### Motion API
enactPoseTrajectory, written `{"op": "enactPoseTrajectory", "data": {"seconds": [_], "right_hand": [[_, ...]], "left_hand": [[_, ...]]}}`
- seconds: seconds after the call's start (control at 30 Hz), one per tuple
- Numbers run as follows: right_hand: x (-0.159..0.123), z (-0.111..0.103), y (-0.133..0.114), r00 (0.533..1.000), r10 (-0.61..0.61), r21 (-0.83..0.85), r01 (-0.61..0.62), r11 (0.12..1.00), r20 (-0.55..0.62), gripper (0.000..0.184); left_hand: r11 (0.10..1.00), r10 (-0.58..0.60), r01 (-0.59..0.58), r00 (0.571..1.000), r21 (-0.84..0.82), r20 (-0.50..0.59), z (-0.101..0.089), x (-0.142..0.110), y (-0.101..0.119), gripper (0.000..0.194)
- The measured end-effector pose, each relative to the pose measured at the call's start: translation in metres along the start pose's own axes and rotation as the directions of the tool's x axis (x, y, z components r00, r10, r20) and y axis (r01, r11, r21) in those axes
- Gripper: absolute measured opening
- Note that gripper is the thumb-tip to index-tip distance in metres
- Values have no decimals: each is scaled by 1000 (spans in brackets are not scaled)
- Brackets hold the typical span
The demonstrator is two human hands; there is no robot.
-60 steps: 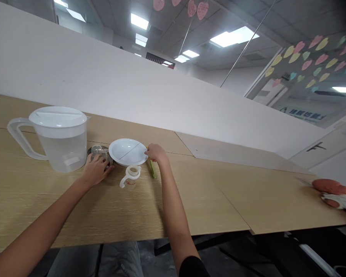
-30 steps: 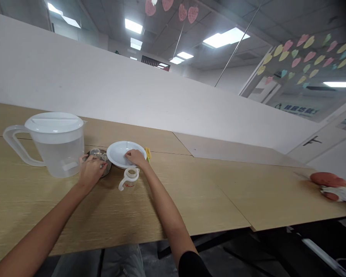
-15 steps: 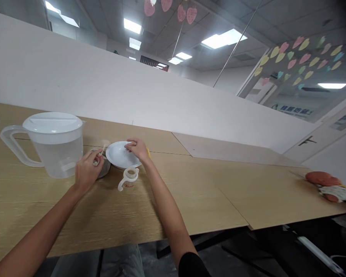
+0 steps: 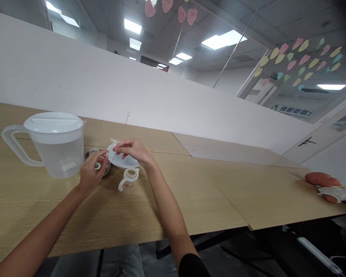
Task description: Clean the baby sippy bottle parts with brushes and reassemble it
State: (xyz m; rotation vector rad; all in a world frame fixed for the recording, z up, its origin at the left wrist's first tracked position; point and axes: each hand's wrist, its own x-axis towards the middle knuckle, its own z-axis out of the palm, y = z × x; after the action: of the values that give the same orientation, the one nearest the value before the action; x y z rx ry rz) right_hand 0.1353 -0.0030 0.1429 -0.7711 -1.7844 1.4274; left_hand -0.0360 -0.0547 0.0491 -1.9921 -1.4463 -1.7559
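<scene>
My right hand (image 4: 132,151) pinches a thin wire rod (image 4: 125,127) with a small loop at its upper end. It is over the white bowl (image 4: 127,163), the rod slanting up from the fingers. Close by on the left, my left hand (image 4: 93,167) pinches a small pale translucent piece (image 4: 113,143), partly hidden by the fingers. The rod's lower end is near this piece; I cannot tell whether it is inside. Under my left hand sits a round metal dish (image 4: 106,170), mostly covered. A small clear bottle (image 4: 129,179) with a white collar and hooked strap stands in front of the bowl.
A large translucent pitcher (image 4: 57,150) with a white lid stands at the left. A white partition (image 4: 161,100) runs along the table's back. An orange and white cloth-like item (image 4: 325,182) lies at the far right end of the wooden table (image 4: 207,192).
My right hand has lifted the wire rod up from the bowl and moved left. My left hand has shifted slightly right with the pale piece, so both hands are now close together.
</scene>
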Motion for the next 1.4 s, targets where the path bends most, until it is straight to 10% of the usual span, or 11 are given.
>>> {"op": "enactPoseTrajectory", "data": {"seconds": [0.2, 0.37, 0.63, 0.77, 1.1, 1.4], "right_hand": [[-11, 6, -13, 998, -68, -9, 68, 998, 18, 17], [-18, -10, -27, 955, -207, 56, 224, 973, -214, 20], [-42, -26, -52, 609, -557, -160, 581, 798, -565, 17], [-50, -24, -58, 498, -633, -272, 616, 739, -592, 16], [-45, -29, -50, 531, -657, -440, 488, 753, -535, 16], [-45, -23, -51, 499, -664, -443, 498, 746, -557, 16]], "left_hand": [[980, -94, 103, 994, -172, 62, 5, 0, 7, 38], [812, -318, 348, 937, -468, 146, 26, 30, 25, 32], [408, -417, 461, 862, -788, 289, 54, 88, 72, 12], [388, -391, 443, 873, -808, 291, 64, 92, 76, 27], [616, -264, 377, 926, -692, 269, 64, 92, 63, 35], [590, -151, 346, 935, -729, 322, 58, 94, 65, 35]]}}
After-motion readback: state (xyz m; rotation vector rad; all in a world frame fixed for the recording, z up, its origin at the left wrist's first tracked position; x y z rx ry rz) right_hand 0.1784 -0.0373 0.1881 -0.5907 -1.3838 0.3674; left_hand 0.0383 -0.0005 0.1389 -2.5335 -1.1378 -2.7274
